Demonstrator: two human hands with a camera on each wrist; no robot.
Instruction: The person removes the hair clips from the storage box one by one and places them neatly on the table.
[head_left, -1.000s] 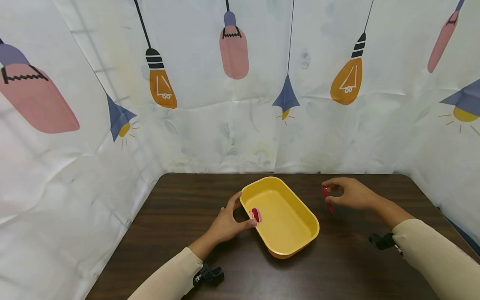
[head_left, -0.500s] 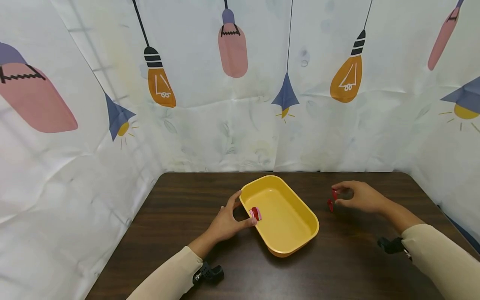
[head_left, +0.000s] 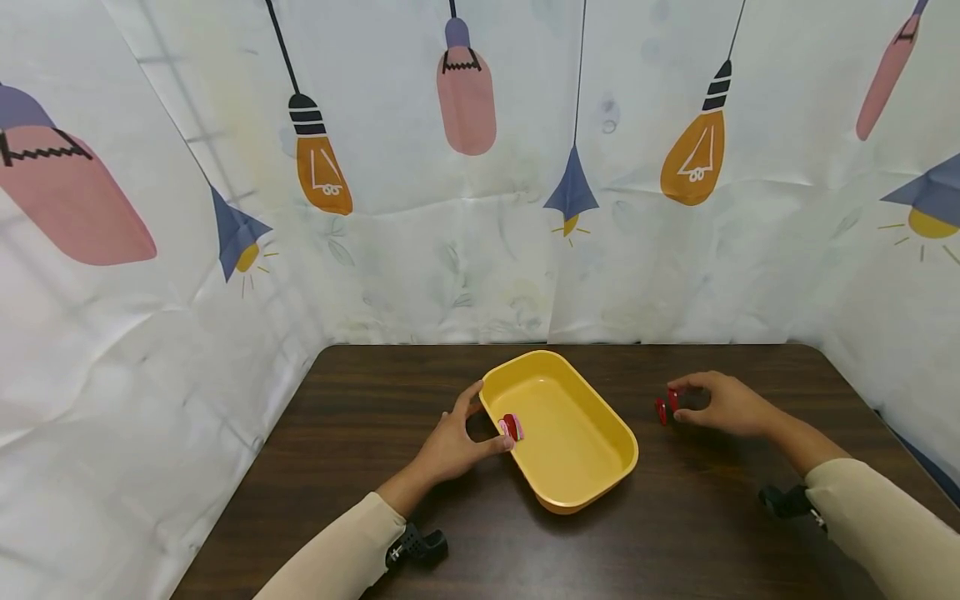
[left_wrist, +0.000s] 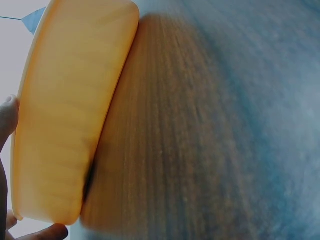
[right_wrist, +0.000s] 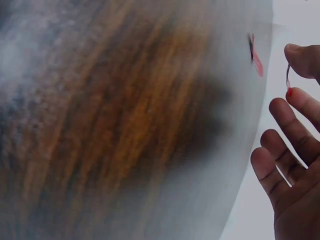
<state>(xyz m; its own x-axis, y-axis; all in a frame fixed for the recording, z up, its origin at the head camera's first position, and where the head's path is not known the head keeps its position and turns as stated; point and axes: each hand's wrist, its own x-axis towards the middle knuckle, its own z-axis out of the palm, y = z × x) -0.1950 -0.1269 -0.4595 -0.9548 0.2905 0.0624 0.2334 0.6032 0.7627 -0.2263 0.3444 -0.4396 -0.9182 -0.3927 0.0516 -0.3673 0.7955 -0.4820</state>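
Note:
My left hand point(head_left: 452, 446) holds the left side of a yellow plastic tray point(head_left: 573, 450), thumb and fingers spread along its rim. Inside, against that side, sit small pink and red pieces point(head_left: 512, 427), too small to make out. The left wrist view shows the tray's outer wall point(left_wrist: 70, 110) with fingertips at its edges. Right of the tray, my right hand point(head_left: 723, 406) pinches a small red hair clip point(head_left: 673, 400) between thumb and index finger; its other fingers are spread. Just left of it, a second red hair clip point(head_left: 661, 411) is on the table, also visible in the right wrist view.
A dark wood-grain table point(head_left: 360, 433) lies under both hands. Behind it and along the sides hangs a white curtain point(head_left: 405, 275) printed with lamps. Each forearm wears a black wrist device, such as the left one point(head_left: 420, 550).
My right hand has moved right and then slightly down with a red hair clip, leaving a gap and then closing beside the other clip. The left hand and tray stay put.

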